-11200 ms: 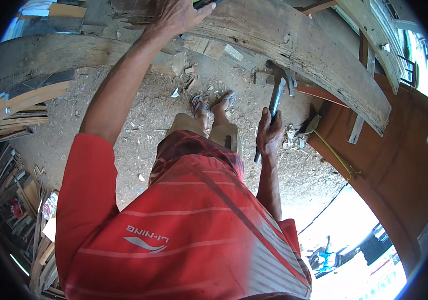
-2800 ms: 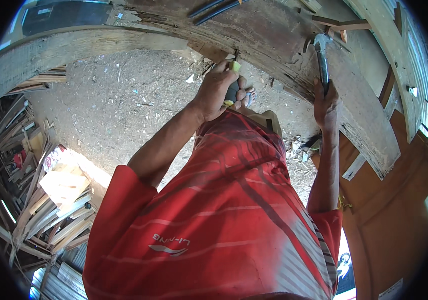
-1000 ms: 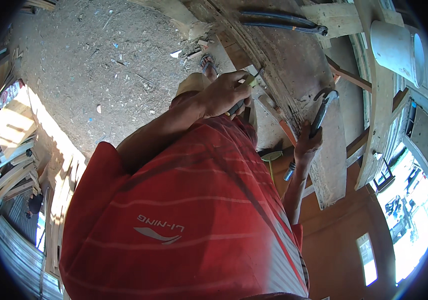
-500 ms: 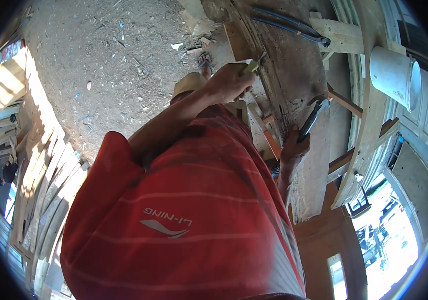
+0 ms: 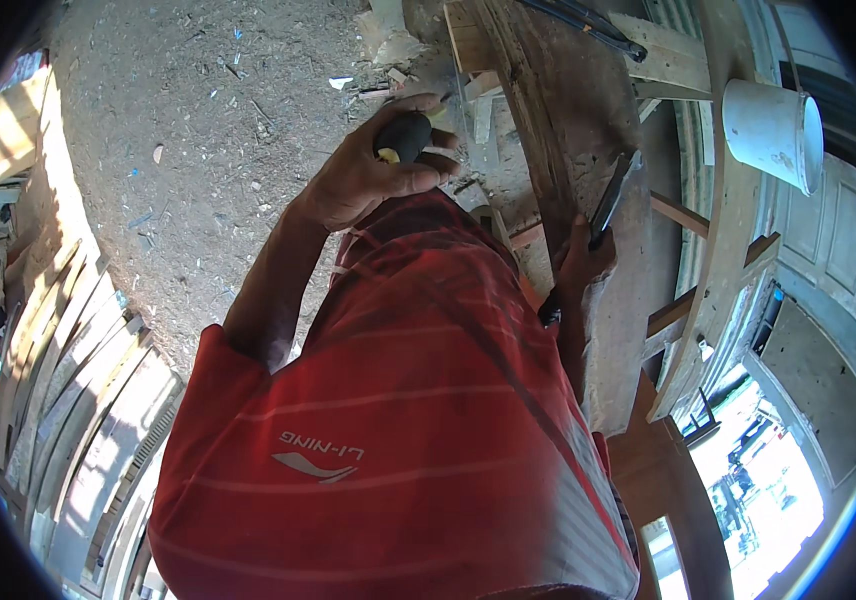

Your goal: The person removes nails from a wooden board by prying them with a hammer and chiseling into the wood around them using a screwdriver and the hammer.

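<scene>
My left hand (image 5: 353,180) is raised over the dirt floor, left of the workbench. It is curled loosely round a hand tool with a black and yellow handle (image 5: 403,137). The handle's rounded end faces up, the fingertips stand apart, and the tool's working end is mostly hidden. My right hand (image 5: 586,262) is at a long wooden board (image 5: 626,300), closed on a slim dark tool with a shiny metal end (image 5: 612,198). That end points away from me over the board; what kind of tool it is cannot be made out.
A long two-handled tool (image 5: 598,25) lies at the board's far end. Right of the board stand timber rails (image 5: 718,250) and a white bucket (image 5: 768,135). Stacked planks (image 5: 78,370) line the left side. Wood scraps (image 5: 340,82) litter the dirt floor (image 5: 188,150).
My left hand has drawn back to the left, off the board's edge, turning the handle's rounded end up. My right hand, still holding its tool, has shifted slightly up the picture.
</scene>
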`<state>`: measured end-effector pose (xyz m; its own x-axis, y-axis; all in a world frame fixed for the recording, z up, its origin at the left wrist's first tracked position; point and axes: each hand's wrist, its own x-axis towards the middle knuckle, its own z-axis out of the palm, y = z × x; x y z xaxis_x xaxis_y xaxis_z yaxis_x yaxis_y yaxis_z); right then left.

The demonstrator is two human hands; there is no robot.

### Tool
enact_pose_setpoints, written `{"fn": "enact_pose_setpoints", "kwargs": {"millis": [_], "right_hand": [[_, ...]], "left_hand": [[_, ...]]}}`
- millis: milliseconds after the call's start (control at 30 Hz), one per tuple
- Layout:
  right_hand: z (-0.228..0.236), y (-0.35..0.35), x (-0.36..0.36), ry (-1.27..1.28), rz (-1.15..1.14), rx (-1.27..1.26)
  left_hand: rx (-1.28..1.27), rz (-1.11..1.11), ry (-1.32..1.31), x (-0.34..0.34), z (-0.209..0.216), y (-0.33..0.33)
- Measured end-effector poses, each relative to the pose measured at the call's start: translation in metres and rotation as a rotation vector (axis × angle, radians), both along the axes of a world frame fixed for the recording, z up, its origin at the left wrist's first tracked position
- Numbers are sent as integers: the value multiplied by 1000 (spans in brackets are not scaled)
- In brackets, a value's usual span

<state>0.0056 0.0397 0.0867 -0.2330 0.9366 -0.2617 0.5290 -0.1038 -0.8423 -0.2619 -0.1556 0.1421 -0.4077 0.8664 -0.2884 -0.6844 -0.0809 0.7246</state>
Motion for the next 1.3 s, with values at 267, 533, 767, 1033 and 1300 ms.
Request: {"fn": "enact_pose_setpoints", "kwargs": {"millis": [267,533,767,1033,1300], "right_hand": [[-8,2,6,-10,45,48],[17,0,-2,-7,26,24],[18,-1,0,-155,41,23],[43,-14,-12,-165,-33,-54],[35,-105,-46,-185,-176,116]], "left_hand": [[-91,-107,-42,-2,4,-18],[123,-74,177,7,-1,0],[-132,-50,306,-15,-10,38],[64,-258,903,-61,27,99],[124,-509,932,-119,9,169]]}}
